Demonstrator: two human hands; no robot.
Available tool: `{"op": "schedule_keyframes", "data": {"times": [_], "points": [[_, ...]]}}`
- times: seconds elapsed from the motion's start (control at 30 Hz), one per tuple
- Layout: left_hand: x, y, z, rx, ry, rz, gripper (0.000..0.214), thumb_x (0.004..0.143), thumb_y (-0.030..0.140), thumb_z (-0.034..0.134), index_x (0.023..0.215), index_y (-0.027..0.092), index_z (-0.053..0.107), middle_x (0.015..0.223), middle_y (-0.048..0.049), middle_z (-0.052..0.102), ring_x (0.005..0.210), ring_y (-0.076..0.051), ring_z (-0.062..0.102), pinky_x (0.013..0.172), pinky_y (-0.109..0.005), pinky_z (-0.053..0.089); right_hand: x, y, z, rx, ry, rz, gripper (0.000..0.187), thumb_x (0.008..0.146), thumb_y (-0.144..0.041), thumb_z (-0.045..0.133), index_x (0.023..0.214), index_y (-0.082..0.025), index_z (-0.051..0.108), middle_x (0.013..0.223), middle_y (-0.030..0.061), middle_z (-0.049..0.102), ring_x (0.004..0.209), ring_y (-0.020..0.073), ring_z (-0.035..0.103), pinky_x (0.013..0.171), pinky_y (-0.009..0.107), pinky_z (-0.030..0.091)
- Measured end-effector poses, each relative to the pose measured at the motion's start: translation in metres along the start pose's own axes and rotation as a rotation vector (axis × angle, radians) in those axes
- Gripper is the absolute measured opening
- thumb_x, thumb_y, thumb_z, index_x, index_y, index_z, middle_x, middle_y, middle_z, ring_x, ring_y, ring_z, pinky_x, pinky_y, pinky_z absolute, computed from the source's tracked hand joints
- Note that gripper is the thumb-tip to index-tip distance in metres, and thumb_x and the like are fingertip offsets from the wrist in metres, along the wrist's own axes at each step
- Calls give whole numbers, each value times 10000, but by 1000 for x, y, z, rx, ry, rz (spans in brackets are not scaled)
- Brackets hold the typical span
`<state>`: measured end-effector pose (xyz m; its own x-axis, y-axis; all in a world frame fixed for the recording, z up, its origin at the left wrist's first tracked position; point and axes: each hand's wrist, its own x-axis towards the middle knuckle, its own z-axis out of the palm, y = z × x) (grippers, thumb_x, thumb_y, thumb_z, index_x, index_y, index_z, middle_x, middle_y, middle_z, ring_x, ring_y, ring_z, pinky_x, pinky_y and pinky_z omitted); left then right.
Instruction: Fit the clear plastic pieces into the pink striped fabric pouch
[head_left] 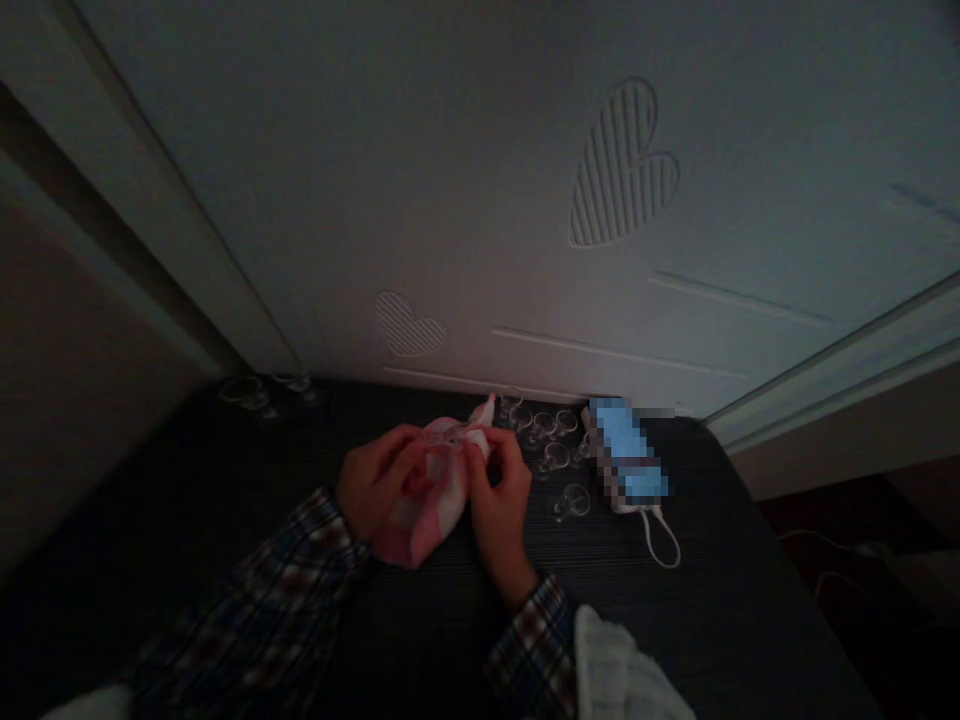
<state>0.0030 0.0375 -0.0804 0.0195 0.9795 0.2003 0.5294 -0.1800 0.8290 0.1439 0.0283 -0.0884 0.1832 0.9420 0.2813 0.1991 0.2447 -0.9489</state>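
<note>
Dim scene. Left hand (379,482) and right hand (501,505) close together, both pinching pink-and-white cloth (444,498) over dark tabletop (420,640). Right of cloth: scattered clear ringed pieces (556,458), then lit phone (630,452), white cable (666,566) looping below. Behind: pale panel (450,190), embossed hearts (625,165).

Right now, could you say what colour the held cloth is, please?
The cloth is pink and white; the head view shows it.

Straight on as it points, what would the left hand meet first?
The left hand would first meet the pink-and-white bundle it holds, then perhaps the right hand; depth is unclear.
</note>
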Motion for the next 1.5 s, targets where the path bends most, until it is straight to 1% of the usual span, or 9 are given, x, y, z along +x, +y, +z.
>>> {"op": "schedule_keyframes", "data": {"times": [0.13,0.27,0.37,0.6,0.9,1.03,1.13,1.23,1.5], "points": [[1,-2,-2,3,-68,28,364,853,410,353,780,147,593,559,6,565,522,-124,526,516,-227,412,-1,2,-3,-36,-1,-44,179,818,-334,484,889,-186,555,778,-16,594,660,103,516,600,218,394],[0,-6,2,-125,-38,84,325,842,386,413,1036,161,545,892,-43,636,704,-140,593,609,-229,467,-2,5,-6,-74,-5,-88,170,821,-333,485,875,-185,548,754,-21,579,634,101,495,602,220,384],[-1,-9,8,-196,-57,98,411,791,389,514,1144,187,451,935,-44,617,734,-147,609,622,-240,493,-2,6,-9,-91,31,-80,176,825,-337,475,876,-183,543,769,-15,585,652,108,504,611,224,385],[0,-11,10,-78,-104,114,321,801,387,501,1044,178,512,862,-35,629,763,-159,608,670,-261,491,0,3,-11,-20,44,-52,176,817,-332,488,881,-181,551,757,-16,581,637,104,495,583,217,389],[-2,-1,0,-39,-88,70,373,879,392,315,696,157,540,528,16,530,500,-114,510,497,-219,407,-4,-1,-8,-3,-45,-64,189,819,-326,484,898,-180,575,826,9,609,716,127,532,650,245,411],[-1,0,1,-111,-98,51,325,858,391,375,914,149,584,689,-10,616,578,-124,564,536,-223,445,-3,-1,-9,-20,-54,-64,202,833,-326,459,899,-176,577,834,14,610,742,133,538,667,247,410],[-2,-1,5,-189,-97,46,418,804,394,488,1163,179,467,907,-41,640,706,-146,614,611,-243,491,-2,0,-10,-59,-29,-59,198,835,-332,458,867,-176,576,785,-1,601,683,120,523,618,228,391],[-2,-4,9,-154,-84,61,455,761,398,554,1160,207,446,988,-50,630,762,-162,625,658,-272,506,-2,1,-10,-81,-1,-59,196,831,-340,466,845,-176,572,755,-10,593,653,113,511,597,220,378],[-1,-6,8,-13,-94,81,363,790,438,497,1039,175,525,841,-41,646,722,-162,614,651,-272,493,-1,4,-8,-57,11,-42,218,821,-366,464,839,-176,569,750,-9,594,640,113,500,595,223,376]]}}
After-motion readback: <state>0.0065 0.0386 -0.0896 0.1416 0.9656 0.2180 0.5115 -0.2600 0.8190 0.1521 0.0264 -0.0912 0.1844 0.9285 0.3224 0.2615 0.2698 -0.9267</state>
